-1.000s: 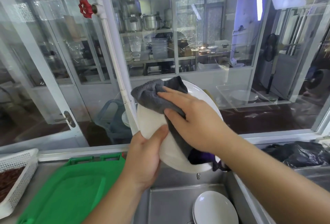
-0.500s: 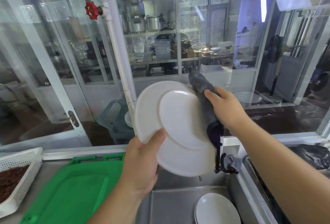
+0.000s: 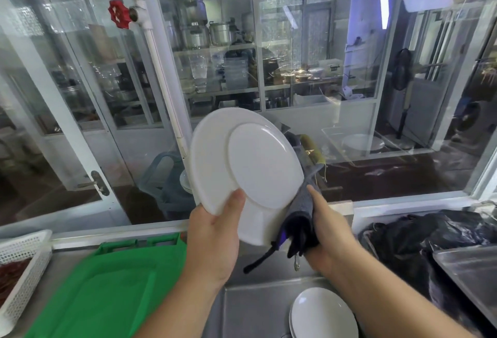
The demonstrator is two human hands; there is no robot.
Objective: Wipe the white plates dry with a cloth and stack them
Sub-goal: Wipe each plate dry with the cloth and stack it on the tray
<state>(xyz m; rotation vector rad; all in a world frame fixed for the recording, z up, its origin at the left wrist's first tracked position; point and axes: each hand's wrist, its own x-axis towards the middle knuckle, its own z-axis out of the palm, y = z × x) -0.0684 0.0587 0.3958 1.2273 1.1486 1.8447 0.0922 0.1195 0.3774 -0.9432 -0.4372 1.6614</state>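
Head cam: left hand [image 3: 212,232] gripped white plate [image 3: 242,165] at its lower rim, tilted up over steel sink [image 3: 255,308]. Right hand [image 3: 325,232] clutched grey cloth [image 3: 301,216] vs plate's right edge. Plate stack [image 3: 322,313] in sink; green tray [image 3: 102,284] left, black bag [image 3: 419,235] right.

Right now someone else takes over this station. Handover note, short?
Left hand: grips the plate at its lower left rim, thumb on the face, plate tilted up over the sink.
Right hand: holds the grey cloth against the plate's lower right edge.
More white plates are stacked in the sink below.
Done: cannot tell how dry the held plate is.
Left: finish wiping it, stack it, then do the rest.
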